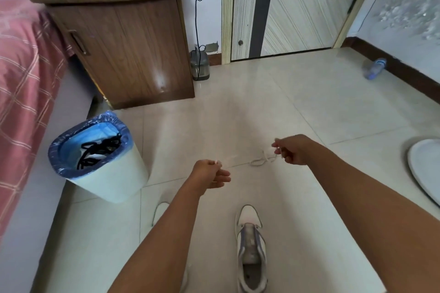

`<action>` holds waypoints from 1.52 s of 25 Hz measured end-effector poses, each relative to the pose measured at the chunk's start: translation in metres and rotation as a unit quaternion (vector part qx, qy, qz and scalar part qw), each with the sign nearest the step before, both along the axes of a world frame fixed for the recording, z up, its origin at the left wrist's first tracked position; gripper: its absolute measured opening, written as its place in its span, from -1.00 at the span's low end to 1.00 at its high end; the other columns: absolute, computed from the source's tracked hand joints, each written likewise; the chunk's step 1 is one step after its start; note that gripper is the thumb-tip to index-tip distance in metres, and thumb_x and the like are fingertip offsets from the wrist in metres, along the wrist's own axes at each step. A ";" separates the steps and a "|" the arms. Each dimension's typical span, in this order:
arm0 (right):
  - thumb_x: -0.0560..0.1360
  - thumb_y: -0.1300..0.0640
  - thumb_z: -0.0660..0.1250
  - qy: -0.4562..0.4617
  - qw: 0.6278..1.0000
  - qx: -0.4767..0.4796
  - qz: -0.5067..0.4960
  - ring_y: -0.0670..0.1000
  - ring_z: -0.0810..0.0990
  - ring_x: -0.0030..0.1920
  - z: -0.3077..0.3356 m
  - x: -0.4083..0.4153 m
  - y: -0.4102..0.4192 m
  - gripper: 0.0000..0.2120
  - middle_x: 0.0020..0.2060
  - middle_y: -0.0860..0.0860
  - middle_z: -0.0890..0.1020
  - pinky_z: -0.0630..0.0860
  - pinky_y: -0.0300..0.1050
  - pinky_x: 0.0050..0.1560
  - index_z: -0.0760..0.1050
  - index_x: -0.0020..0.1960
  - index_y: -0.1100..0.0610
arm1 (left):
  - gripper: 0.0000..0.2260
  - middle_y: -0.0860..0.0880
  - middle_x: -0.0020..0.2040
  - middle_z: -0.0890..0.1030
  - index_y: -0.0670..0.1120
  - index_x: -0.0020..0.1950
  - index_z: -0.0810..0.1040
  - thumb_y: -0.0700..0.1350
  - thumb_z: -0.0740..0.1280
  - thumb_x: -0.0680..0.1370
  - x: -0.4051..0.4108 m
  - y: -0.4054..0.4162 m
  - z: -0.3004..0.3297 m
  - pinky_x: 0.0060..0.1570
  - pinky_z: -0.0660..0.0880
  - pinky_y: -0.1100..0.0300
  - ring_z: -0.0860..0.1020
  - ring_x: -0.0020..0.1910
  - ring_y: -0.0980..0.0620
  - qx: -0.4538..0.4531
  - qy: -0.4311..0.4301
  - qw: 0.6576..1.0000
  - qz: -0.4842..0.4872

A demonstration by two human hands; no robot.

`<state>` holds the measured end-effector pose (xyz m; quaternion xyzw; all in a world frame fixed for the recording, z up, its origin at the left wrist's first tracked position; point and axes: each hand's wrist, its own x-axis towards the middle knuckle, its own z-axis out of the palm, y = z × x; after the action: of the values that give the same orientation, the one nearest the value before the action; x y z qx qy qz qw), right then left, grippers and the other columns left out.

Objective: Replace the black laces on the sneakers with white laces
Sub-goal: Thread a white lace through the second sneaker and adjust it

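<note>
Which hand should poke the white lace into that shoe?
Probably the left hand: it pinches the white lace near a free end. The right hand holds the tangled part. The laceless sneaker lies below both.

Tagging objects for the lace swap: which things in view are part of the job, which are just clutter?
Job:
white lace, pinched by left hand and right hand
sneaker, unlaced
second sneaker, mostly hidden
black laces in bin

Clutter:
nightstand
bottle
bed
cable

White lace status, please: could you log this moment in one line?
white lace: stretched between left hand and right hand | sneaker: unlaced
</note>
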<state>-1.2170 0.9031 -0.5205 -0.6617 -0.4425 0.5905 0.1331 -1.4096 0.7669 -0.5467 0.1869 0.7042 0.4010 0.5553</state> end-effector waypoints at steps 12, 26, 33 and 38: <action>0.36 0.48 0.40 0.091 0.992 -0.067 -0.062 0.04 0.58 -0.30 -0.203 0.027 -0.100 -0.83 -0.31 0.13 0.60 0.58 -0.25 -0.35 0.56 -0.20 0.25 | -0.82 -0.10 -0.31 0.58 -0.19 -0.32 0.54 -0.28 0.40 0.48 0.061 -0.039 -0.191 -0.44 0.49 0.36 0.51 -0.39 0.07 -0.029 0.073 0.996 0.033; 0.36 0.34 0.43 -0.072 0.986 0.130 0.077 -0.03 0.51 -0.25 -0.208 0.029 -0.138 -0.80 -0.30 -0.03 0.55 0.44 -0.24 -0.22 0.49 -0.19 0.10 | -0.86 -0.08 -0.31 0.61 -0.22 -0.21 0.53 -0.29 0.49 0.39 0.075 -0.058 -0.194 -0.28 0.54 0.21 0.58 -0.35 0.05 -0.007 0.140 0.990 0.007; 0.33 0.38 0.46 -0.099 0.989 0.105 0.019 0.03 0.60 -0.20 -0.209 0.028 -0.140 -0.77 -0.30 0.00 0.59 0.52 -0.18 -0.19 0.50 -0.23 0.09 | -0.80 -0.01 -0.29 0.60 -0.09 -0.32 0.51 -0.21 0.52 0.36 0.070 -0.058 -0.195 -0.23 0.49 0.27 0.56 -0.27 0.07 0.024 0.249 0.961 -0.114; 0.37 0.33 0.44 -0.128 0.982 0.128 0.044 0.05 0.62 -0.18 -0.212 0.029 -0.144 -0.82 -0.24 0.04 0.63 0.56 -0.06 -0.08 0.51 -0.21 0.08 | -0.85 0.03 -0.29 0.54 -0.11 -0.28 0.51 -0.21 0.46 0.43 0.082 -0.060 -0.195 -0.24 0.39 0.30 0.49 -0.29 0.12 0.012 0.284 0.949 -0.135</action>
<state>-1.1883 0.7587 -0.7324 -0.6891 -0.5567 0.4444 0.1331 -1.3277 0.7069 -0.7419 0.3931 0.7960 0.2615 0.3787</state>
